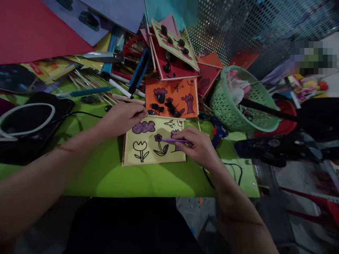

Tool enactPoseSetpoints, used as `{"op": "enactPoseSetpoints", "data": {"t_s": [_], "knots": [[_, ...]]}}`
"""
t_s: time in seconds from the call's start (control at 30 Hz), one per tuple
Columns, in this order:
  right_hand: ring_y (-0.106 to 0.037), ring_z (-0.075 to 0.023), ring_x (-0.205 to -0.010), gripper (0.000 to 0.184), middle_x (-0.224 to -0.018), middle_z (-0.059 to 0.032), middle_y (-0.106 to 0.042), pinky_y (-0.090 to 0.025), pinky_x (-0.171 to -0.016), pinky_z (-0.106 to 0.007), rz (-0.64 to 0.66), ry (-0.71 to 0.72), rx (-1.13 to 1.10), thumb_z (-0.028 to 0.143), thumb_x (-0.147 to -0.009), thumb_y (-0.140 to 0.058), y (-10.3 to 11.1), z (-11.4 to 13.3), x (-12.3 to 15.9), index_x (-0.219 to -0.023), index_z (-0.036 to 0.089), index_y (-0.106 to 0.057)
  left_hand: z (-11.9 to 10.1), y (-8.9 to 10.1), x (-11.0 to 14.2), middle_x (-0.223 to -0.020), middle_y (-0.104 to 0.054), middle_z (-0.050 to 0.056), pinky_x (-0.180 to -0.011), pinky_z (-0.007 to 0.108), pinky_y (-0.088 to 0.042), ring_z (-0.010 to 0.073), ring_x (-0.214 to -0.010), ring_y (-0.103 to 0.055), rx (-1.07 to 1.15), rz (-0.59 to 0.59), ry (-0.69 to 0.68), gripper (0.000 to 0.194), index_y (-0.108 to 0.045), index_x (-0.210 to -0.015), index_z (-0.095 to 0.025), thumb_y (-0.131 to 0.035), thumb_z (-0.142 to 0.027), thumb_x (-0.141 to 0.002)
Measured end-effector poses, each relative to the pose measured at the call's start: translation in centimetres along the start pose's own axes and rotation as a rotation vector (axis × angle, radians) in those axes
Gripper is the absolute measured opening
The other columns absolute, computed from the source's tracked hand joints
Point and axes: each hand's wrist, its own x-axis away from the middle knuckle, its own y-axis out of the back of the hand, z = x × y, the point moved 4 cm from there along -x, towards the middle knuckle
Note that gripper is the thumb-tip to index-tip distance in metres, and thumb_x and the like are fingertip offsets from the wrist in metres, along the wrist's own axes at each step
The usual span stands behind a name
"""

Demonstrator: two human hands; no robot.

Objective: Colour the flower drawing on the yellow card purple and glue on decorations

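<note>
A yellow card (127, 151) with thin wooden strips along its edges lies on the green table. Its black-outlined drawings include a cloud, flowers and a bird; the cloud and several other parts are coloured purple. My right hand (200, 144) grips a purple pen (174, 140), its tip at the small purple flower in the middle. Part of the drawing on the right is covered by that hand. At the card's upper left edge, my left hand (124, 118) is closed with its fingertips on the border. Directly above sits an orange card (190, 90) with dark stones on it.
Stacked framed cards (182, 65) bearing stones stand at the back. A green basket (225, 102) is at the right, near a blue glue gun (219, 132). Scissors (106, 56), a blue cutter (139, 70), pens and sticks crowd the back left. A black device (29, 148) lies left.
</note>
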Motion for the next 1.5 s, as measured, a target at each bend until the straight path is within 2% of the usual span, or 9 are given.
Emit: {"op": "enactPoseSetpoints", "data": {"t_s": [0.2,0.53,1.3,1.5], "knots": [[-0.072,-0.0215,-0.090,0.011,-0.100,-0.0071,-0.077,-0.055,-0.077,-0.033,-0.005,0.005,0.011,0.020,-0.099,-0.071,-0.09,-0.15,0.00,-0.107,0.022,-0.078,0.00,-0.13,-0.05,-0.097,-0.078,0.010,-0.070,0.032,-0.044,0.0224,-0.082,-0.070,-0.035,-0.018,0.024,0.042,-0.075,-0.096,-0.019,-0.041,-0.043,-0.102],[-0.072,-0.0208,-0.089,0.010,-0.098,-0.0061,-0.076,-0.054,-0.076,-0.032,-0.003,0.027,0.008,0.021,-0.099,-0.072,-0.13,0.12,-0.05,-0.107,0.023,-0.078,0.13,-0.11,-0.02,-0.095,-0.079,0.008,-0.070,0.029,-0.045,0.0208,-0.080,-0.069,-0.013,-0.044,0.005,0.037,-0.076,-0.097,-0.020,-0.047,-0.042,-0.103],[-0.071,-0.0214,-0.092,0.011,-0.098,-0.0052,-0.076,-0.053,-0.077,-0.033,0.004,0.015,0.019,0.021,-0.100,-0.069,-0.41,0.00,-0.05,-0.107,0.025,-0.077,0.13,-0.23,-0.07,-0.097,-0.078,0.010,-0.070,0.033,-0.044,0.0225,-0.081,-0.070,-0.022,-0.009,0.019,0.040,-0.075,-0.096,-0.019,-0.043,-0.042,-0.102],[-0.070,-0.0212,-0.092,0.012,-0.099,-0.0060,-0.076,-0.053,-0.079,-0.033,0.007,0.005,0.020,0.022,-0.100,-0.068,-0.47,-0.09,-0.06,-0.107,0.024,-0.077,0.09,-0.26,-0.08,-0.100,-0.078,0.009,-0.070,0.033,-0.043,0.0225,-0.082,-0.069,-0.009,-0.031,-0.009,0.038,-0.074,-0.097,-0.019,-0.043,-0.040,-0.101]]}}
